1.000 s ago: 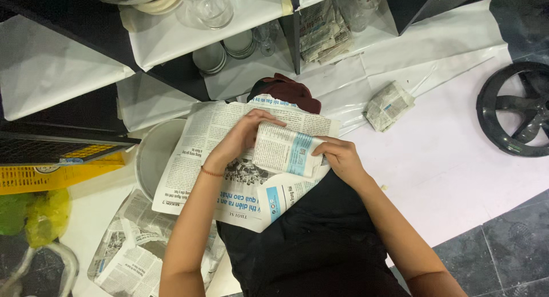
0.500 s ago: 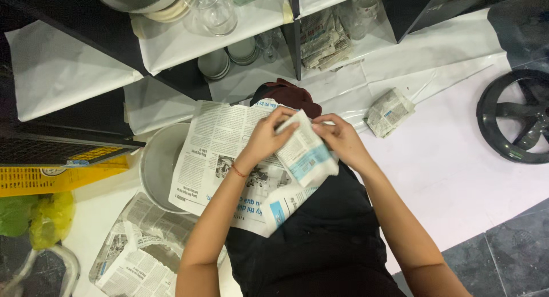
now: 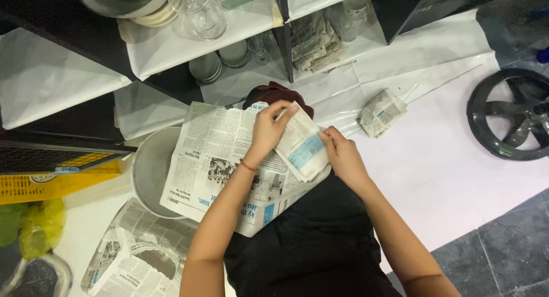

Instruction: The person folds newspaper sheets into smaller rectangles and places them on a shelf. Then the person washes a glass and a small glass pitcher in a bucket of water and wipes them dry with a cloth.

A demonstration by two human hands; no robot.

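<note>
My left hand (image 3: 267,131) and right hand (image 3: 342,155) pinch opposite edges of a small newspaper-wrapped bundle (image 3: 303,148) held between them, above the spread printed newspaper sheet (image 3: 211,154).

A newspaper-wrapped bundle (image 3: 303,148) lies tilted on an open newspaper sheet (image 3: 220,160) across the lap

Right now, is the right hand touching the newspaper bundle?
Touching. The head view shows the right hand with fingers pressed on the folded newspaper bundle, opposite the left hand.
</note>
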